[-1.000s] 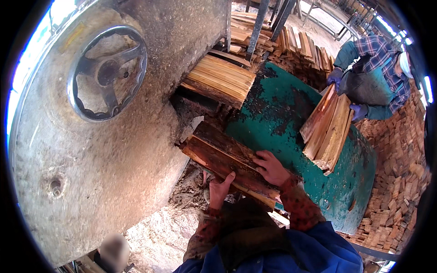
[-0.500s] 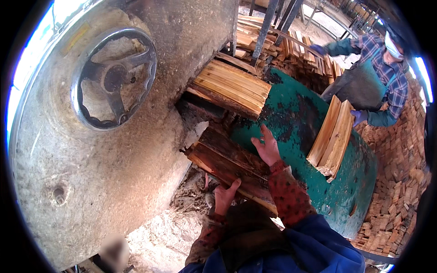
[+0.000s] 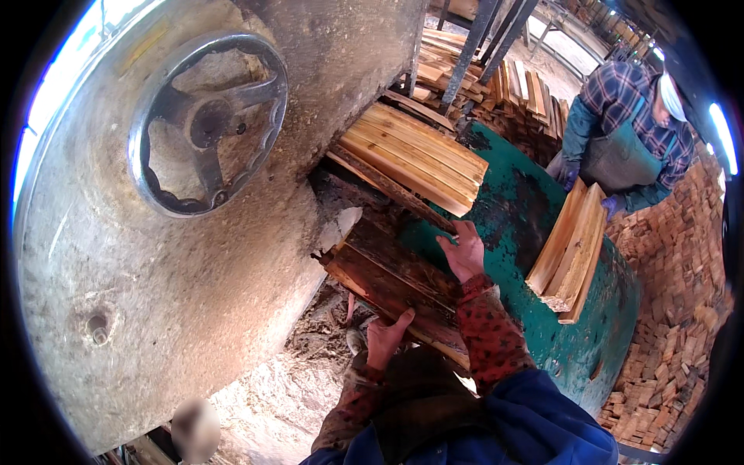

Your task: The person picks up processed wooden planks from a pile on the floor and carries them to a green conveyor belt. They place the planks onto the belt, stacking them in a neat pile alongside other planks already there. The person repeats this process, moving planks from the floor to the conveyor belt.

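Note:
My left hand (image 3: 385,339) grips the near edge of a dark, bark-covered wood slab (image 3: 395,283), its thumb on top. The slab lies in front of me beside the green table (image 3: 535,325). My right hand (image 3: 466,252) is beyond it, fingertips closed at the end of a narrow bark-edged strip (image 3: 395,190). That strip runs along the near side of a block of pale sawn boards (image 3: 415,151), which juts from the machine's big panel onto the table.
A large handwheel (image 3: 208,124) is on the machine panel (image 3: 232,294) at left. Across the table, a co-worker in an apron (image 3: 620,159) holds several pale boards (image 3: 570,248) with both gloved hands. Stacked boards (image 3: 446,66) stand at the back; wood pieces (image 3: 674,271) pile at right.
My right hand has closed at the strip's end, and the strip now shows apart from the board block. The co-worker has brought a second hand to the pale boards and leaned over them.

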`<state>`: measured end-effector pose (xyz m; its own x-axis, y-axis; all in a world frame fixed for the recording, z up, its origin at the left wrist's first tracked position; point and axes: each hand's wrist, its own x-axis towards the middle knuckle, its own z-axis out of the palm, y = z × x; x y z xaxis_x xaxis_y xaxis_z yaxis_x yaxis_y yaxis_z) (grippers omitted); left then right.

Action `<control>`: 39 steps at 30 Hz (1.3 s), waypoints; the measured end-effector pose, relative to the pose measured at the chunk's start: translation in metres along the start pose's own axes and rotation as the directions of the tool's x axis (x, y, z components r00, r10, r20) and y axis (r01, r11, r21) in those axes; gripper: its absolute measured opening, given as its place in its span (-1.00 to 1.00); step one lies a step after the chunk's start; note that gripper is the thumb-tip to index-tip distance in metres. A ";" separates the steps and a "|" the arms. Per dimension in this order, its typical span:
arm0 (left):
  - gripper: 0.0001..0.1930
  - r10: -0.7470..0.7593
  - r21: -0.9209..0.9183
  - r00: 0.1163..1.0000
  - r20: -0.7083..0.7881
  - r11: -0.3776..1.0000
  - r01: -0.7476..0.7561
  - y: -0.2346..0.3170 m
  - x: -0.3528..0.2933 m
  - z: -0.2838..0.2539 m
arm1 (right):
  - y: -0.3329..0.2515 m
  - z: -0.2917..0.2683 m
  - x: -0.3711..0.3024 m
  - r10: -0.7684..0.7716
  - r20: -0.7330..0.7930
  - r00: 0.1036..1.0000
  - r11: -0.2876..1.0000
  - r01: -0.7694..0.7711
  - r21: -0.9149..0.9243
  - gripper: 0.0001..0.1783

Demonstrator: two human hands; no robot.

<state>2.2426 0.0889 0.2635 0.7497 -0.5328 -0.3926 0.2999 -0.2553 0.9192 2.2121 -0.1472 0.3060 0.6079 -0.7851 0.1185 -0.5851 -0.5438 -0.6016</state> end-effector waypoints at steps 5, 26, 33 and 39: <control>-0.56 -0.041 -0.095 0.999 0.019 0.995 0.043 0.004 -0.003 0.003 | -0.010 0.000 0.025 -0.194 0.114 0.974 0.955 0.214 -0.207 -0.67; -0.57 0.001 -0.174 1.000 -0.006 0.985 -0.002 0.001 -0.005 0.007 | 0.047 -0.104 -0.066 0.112 0.369 0.923 0.963 -0.191 0.188 -0.61; -0.57 0.032 -0.214 0.999 -0.015 0.976 -0.035 -0.011 -0.003 0.007 | 0.059 -0.135 -0.120 0.191 0.449 0.873 0.942 -0.292 0.167 -0.59; -0.41 -0.062 -0.157 0.972 0.228 0.983 0.099 -0.055 0.007 -0.013 | 0.064 -0.142 -0.152 0.175 0.564 0.807 0.956 -0.275 0.098 -0.55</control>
<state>2.2389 0.1101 0.2107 0.5758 -0.6857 -0.4453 0.4614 -0.1772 0.8693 2.0061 -0.1045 0.3618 0.6912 -0.5613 -0.4553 -0.6745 -0.2749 -0.6852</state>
